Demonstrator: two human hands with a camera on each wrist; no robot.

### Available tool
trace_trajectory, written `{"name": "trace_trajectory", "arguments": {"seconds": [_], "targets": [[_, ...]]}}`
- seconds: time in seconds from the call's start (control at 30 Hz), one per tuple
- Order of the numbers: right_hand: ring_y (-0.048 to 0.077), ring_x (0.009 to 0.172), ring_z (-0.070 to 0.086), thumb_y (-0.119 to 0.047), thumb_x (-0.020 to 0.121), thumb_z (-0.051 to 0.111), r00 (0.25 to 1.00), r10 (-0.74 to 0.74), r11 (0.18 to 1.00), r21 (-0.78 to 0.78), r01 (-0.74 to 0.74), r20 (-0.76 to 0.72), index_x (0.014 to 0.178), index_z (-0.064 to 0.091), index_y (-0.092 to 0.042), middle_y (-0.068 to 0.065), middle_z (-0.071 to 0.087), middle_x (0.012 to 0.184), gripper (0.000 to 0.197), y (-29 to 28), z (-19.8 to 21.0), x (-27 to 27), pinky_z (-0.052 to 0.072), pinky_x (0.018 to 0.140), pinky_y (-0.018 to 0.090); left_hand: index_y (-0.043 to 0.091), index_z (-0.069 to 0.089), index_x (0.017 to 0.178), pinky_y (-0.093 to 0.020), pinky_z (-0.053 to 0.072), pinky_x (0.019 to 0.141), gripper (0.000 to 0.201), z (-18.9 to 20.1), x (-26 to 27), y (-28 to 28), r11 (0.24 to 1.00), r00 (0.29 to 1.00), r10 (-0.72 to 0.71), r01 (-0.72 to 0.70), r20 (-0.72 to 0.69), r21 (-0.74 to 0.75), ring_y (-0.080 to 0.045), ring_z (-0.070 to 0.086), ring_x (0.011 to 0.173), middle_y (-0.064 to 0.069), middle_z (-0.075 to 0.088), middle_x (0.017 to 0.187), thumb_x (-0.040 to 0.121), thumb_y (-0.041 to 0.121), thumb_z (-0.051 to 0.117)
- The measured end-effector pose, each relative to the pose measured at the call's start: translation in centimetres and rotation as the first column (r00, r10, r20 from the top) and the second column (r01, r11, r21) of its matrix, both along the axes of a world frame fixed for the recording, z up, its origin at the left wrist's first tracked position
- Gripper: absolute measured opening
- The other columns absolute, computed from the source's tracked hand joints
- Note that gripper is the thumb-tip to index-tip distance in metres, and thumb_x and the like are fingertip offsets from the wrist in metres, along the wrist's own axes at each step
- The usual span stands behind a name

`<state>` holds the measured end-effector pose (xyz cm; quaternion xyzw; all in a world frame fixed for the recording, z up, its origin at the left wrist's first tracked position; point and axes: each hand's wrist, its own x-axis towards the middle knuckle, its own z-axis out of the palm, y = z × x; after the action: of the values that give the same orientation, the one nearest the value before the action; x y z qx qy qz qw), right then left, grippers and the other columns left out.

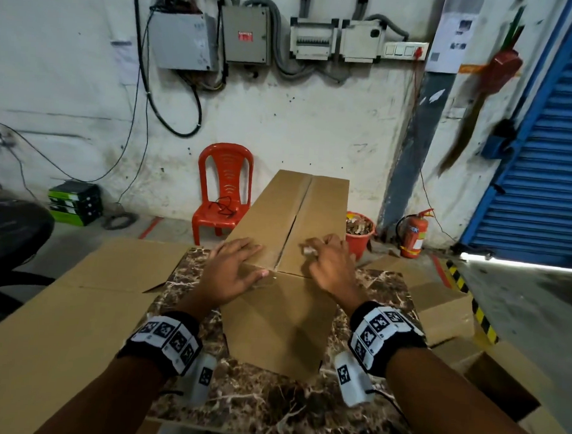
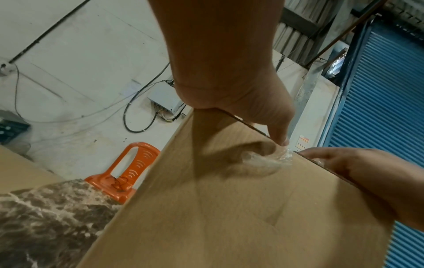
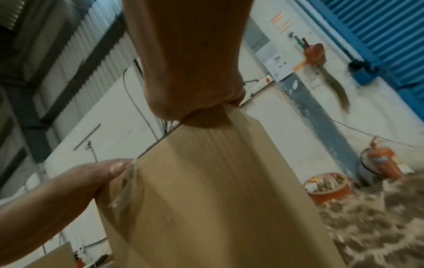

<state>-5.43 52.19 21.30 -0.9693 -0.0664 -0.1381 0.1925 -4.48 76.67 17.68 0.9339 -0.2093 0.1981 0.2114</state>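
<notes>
A tall brown cardboard box (image 1: 298, 214) stands on the marble table (image 1: 270, 406), its two top flaps closed along a middle seam. My left hand (image 1: 233, 263) lies flat on the left flap. Its thumb (image 2: 278, 130) presses crinkled clear tape (image 2: 275, 159) at the front top edge. My right hand (image 1: 328, 264) rests on the right flap with its fingers curled, pinching a small whitish bit of the clear tape (image 1: 307, 250). In the right wrist view loose strands of tape (image 3: 128, 186) hang down the box front beside the left thumb (image 3: 114, 167). The right fingertips are hidden there.
Flat cardboard sheets (image 1: 60, 321) lie left of the table and open cartons (image 1: 444, 309) sit to its right. Behind the box stand a red plastic chair (image 1: 225, 188), a red bucket (image 1: 359, 233) and a fire extinguisher (image 1: 413, 234). A blue shutter (image 1: 542, 162) is at far right.
</notes>
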Motion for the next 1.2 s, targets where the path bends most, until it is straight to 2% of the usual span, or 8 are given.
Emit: {"name": "trace_trajectory", "arguments": {"seconds": [0.23, 0.47, 0.6, 0.67, 0.77, 0.97, 1.1, 1.2], "targets": [[0.027, 0.119, 0.036, -0.046, 0.100, 0.036, 0.992, 0.007, 0.995, -0.103, -0.020, -0.127, 0.136, 0.050, -0.031, 0.007, 0.043, 0.130, 0.042, 0.0, -0.2, 0.7, 0.038, 0.098, 0.047, 0.014, 0.043, 0.134, -0.057, 0.032, 0.112, 0.079, -3.3, -1.9, 1.3, 0.973, 0.943, -0.132, 0.065, 0.306, 0.220, -0.032, 0.042, 0.135, -0.015, 0.048, 0.143, 0.077, 0.066, 0.061], [0.032, 0.114, 0.050, -0.043, 0.093, 0.042, 0.953, -0.031, 0.999, -0.023, 0.025, -0.300, 0.119, 0.051, -0.033, 0.008, 0.056, 0.124, 0.029, 1.0, 2.0, 1.9, 0.043, 0.097, 0.049, 0.014, 0.064, 0.106, -0.039, 0.047, 0.089, 0.022, -2.4, -0.6, 0.3, 0.941, 0.847, -0.316, 0.222, 0.428, 0.255, -0.025, 0.057, 0.109, -0.011, 0.066, 0.116, 0.087, 0.022, 0.057], [0.024, 0.101, 0.061, -0.024, 0.095, 0.060, 0.964, -0.110, 0.961, 0.221, 0.165, -0.243, 0.113, 0.063, -0.019, 0.007, 0.067, 0.112, 0.019, 0.9, 3.0, 2.8, 0.051, 0.086, 0.036, 0.011, 0.067, 0.092, -0.032, 0.055, 0.071, 0.016, 2.6, -0.2, -0.1, 0.917, 0.957, -0.225, 0.271, 0.181, -0.292, -0.015, 0.070, 0.078, 0.000, 0.073, 0.091, 0.096, 0.015, 0.051], [0.017, 0.092, 0.060, -0.021, 0.094, 0.062, 0.967, -0.156, 0.926, 0.310, 0.214, -0.202, 0.097, 0.070, -0.019, 0.003, 0.071, 0.106, 0.009, 0.6, 2.9, 3.3, 0.047, 0.080, 0.030, 0.007, 0.058, 0.095, -0.034, 0.058, 0.057, 0.009, 5.8, 0.7, -0.3, 0.749, 0.971, -0.231, 0.136, -0.064, -0.649, -0.019, 0.072, 0.068, -0.004, 0.072, 0.091, 0.099, 0.014, 0.053], [0.022, 0.092, 0.062, -0.016, 0.099, 0.053, 0.969, -0.156, 0.905, 0.367, 0.217, -0.189, 0.099, 0.070, -0.011, 0.010, 0.071, 0.105, 0.018, 0.5, 3.2, 3.7, 0.046, 0.076, 0.033, 0.003, 0.050, 0.094, -0.029, 0.054, 0.046, 0.007, 10.0, 3.3, -0.7, 0.550, 0.941, -0.297, 0.031, -0.161, -0.835, -0.030, 0.070, 0.059, -0.013, 0.072, 0.088, 0.098, 0.008, 0.053], [0.025, 0.094, 0.055, -0.044, 0.094, 0.030, 0.974, -0.116, 0.889, 0.416, 0.189, -0.193, 0.091, 0.058, -0.022, 0.011, 0.061, 0.112, 0.035, 2.3, 4.6, 4.7, 0.044, 0.089, 0.044, 0.003, 0.062, 0.106, -0.031, 0.059, 0.073, 0.025, 14.2, 8.1, -2.0, 0.437, 0.787, -0.557, 0.006, -0.266, -0.899, -0.034, 0.071, 0.092, -0.023, 0.069, 0.101, 0.092, -0.010, 0.045], [0.031, 0.110, 0.053, -0.039, 0.096, 0.052, 0.946, -0.038, 0.970, 0.215, 0.112, -0.321, 0.142, 0.041, -0.027, 0.016, 0.041, 0.136, 0.048, 2.7, 5.5, 6.8, 0.041, 0.087, 0.033, -0.017, 0.063, 0.104, -0.033, 0.058, 0.084, 0.030, 14.2, 10.4, -2.5, 0.416, 0.701, -0.646, -0.010, -0.304, -0.909, -0.039, 0.067, 0.104, -0.034, 0.064, 0.110, 0.088, -0.015, 0.037], [0.034, 0.121, 0.052, -0.026, 0.091, 0.065, 0.938, 0.025, 0.997, 0.073, 0.000, -0.345, 0.145, 0.044, -0.021, 0.017, 0.052, 0.135, 0.058, 2.5, 5.9, 9.0, 0.043, 0.094, 0.034, -0.018, 0.061, 0.106, -0.035, 0.056, 0.090, 0.027, 14.2, 12.1, -2.2, 0.394, 0.648, -0.706, 0.024, -0.286, -0.919, -0.036, 0.068, 0.103, -0.032, 0.066, 0.108, 0.091, -0.009, 0.040]]}}
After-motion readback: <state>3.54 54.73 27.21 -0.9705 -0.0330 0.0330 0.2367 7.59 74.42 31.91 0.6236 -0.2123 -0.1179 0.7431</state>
